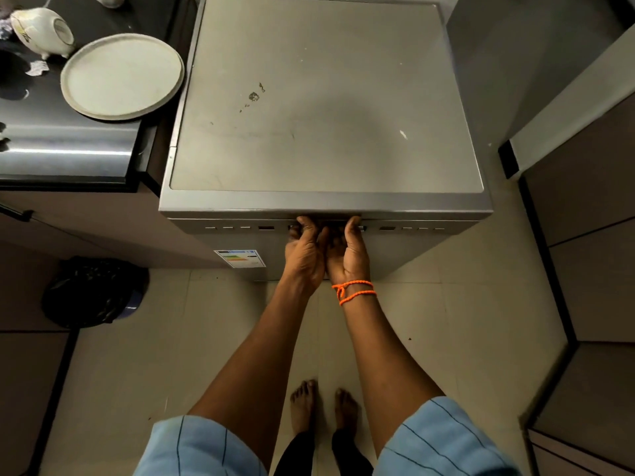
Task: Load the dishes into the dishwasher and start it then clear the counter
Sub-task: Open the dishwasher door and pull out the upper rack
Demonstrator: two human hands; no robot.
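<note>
A grey dishwasher (323, 108) stands in front of me with its door closed and its flat top bare. Both hands reach under the top lip into the recessed door handle (328, 224). My left hand (304, 250) and my right hand (347, 252), which wears an orange thread at the wrist, sit side by side with fingers hooked up into the handle; the fingertips are hidden. A large pale round plate (122, 75) lies on the dark counter (65, 142) at the left. Behind it a white ceramic jug (41, 30) lies on its side.
A bin lined with a black bag (92, 290) stands on the tiled floor at the left, below the counter. Cabinet fronts (584, 255) run along the right side. My bare feet (321, 405) stand on the floor in front of the dishwasher.
</note>
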